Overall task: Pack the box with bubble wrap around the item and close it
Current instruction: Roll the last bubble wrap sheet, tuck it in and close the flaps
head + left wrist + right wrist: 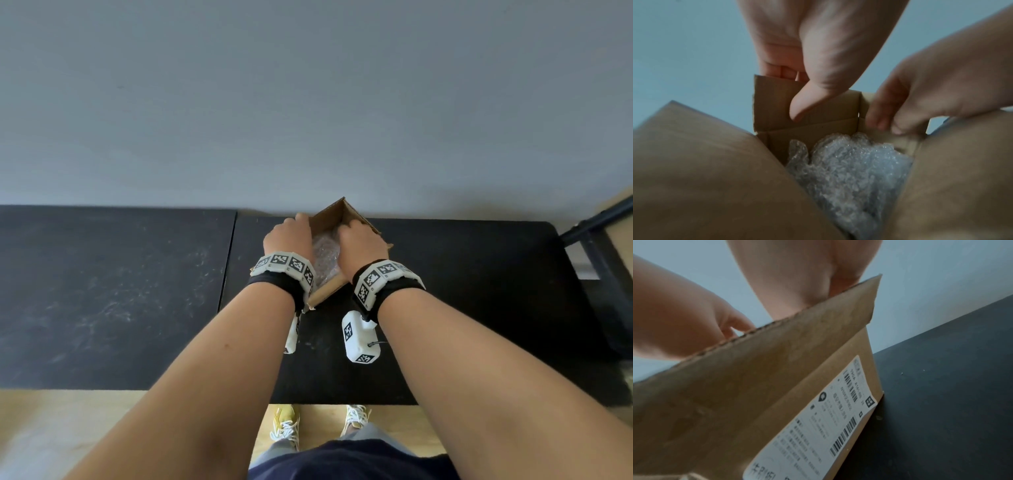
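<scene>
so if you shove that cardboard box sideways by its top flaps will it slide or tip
Probably slide: the box sits flat on the black table. The flaps are thin corrugated card and likely bend first. With only bubble wrap visible inside, it is likely light, so a high push might tip it.

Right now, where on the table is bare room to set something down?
Bare: the black table right of the box, and the left panel beyond the seam. Crowded: the box mouth, filled with bubble wrap and flanked by left hand and right hand.
</scene>
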